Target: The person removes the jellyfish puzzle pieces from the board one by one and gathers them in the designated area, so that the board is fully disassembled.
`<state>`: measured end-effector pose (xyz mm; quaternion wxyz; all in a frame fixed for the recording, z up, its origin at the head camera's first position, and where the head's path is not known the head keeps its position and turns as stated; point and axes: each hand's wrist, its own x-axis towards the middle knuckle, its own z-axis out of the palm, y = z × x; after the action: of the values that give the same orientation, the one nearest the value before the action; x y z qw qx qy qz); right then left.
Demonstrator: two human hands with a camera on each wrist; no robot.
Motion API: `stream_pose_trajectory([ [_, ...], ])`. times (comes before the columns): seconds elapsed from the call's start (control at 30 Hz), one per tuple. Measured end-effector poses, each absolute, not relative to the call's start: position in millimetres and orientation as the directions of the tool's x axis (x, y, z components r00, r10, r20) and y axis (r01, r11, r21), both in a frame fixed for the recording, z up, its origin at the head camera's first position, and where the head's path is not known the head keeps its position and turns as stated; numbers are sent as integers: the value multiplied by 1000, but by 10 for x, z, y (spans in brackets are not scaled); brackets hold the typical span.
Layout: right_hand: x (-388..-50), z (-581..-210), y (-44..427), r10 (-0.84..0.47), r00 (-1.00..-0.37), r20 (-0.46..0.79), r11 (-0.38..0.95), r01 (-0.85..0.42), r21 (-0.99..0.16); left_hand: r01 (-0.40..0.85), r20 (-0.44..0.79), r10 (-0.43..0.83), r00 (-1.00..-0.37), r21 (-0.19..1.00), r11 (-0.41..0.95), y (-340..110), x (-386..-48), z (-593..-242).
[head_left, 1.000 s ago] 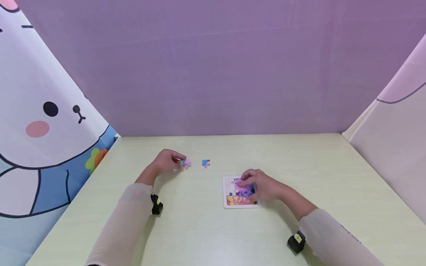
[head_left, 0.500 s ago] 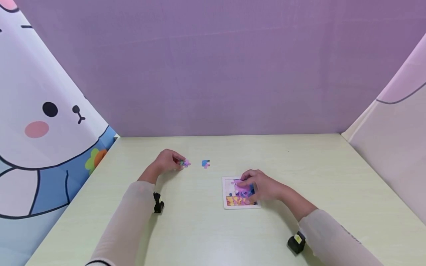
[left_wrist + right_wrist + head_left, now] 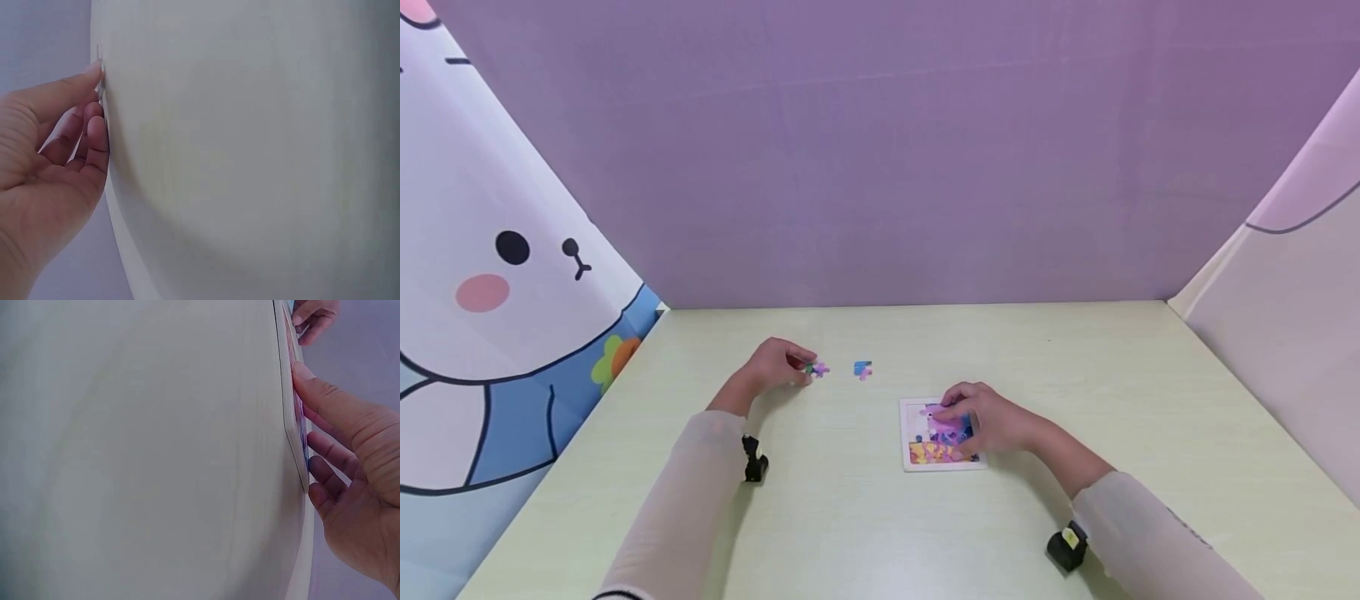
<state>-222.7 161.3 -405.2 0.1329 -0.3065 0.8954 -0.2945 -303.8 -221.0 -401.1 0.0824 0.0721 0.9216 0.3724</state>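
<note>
Head view on my monitor, far left: a rabbit print (image 3: pixel 512 358) covers the wall, well apart from the left hand (image 3: pixel 775 364). I see that hand closed to a pinch, thumb and fingertips nipping the edge of a pink piece (image 3: pixel 820 369); from my left wrist view I can't tell whether the piece is clear of the table (image 3: pixel 820 517) or touching it. A black camera (image 3: pixel 754 460) sits on the wrist, on the near side of the hand. Just beyond the fingertips, to their right, a blue piece (image 3: pixel 862 370) lies loose on the table.

Further right is the tray (image 3: pixel 906 437), white-rimmed, directly under the fingers of the right hand (image 3: pixel 992 421). I have that hand partly spread, thumb and fingers relaxed and resting on the puzzle (image 3: pixel 931 452); my right wrist view shows the thumb against its face. Yellow runs along the near side, purple under the fingers, and pale base shows left of them. Another camera (image 3: pixel 1067 547) sits nearer than this hand, by the cuff.
</note>
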Motion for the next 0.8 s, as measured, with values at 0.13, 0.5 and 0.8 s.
stream_pose_trajectory([
  [0.13,-2228,-4052,1611,-626,-777,-64,642,-467,-608,91,-75,214,-974,736,671,-2219,-3025,-4015],
  [0.5,-2238,-4044,1589,-617,-784,-69,646,-454,-614,116,-17,228,-974,822,558,-2183,-2933,-3957],
  [0.8,-2245,-4041,1575,-605,-792,-80,651,-435,-622,193,59,258,-964,824,533,-2074,-2831,-3894],
])
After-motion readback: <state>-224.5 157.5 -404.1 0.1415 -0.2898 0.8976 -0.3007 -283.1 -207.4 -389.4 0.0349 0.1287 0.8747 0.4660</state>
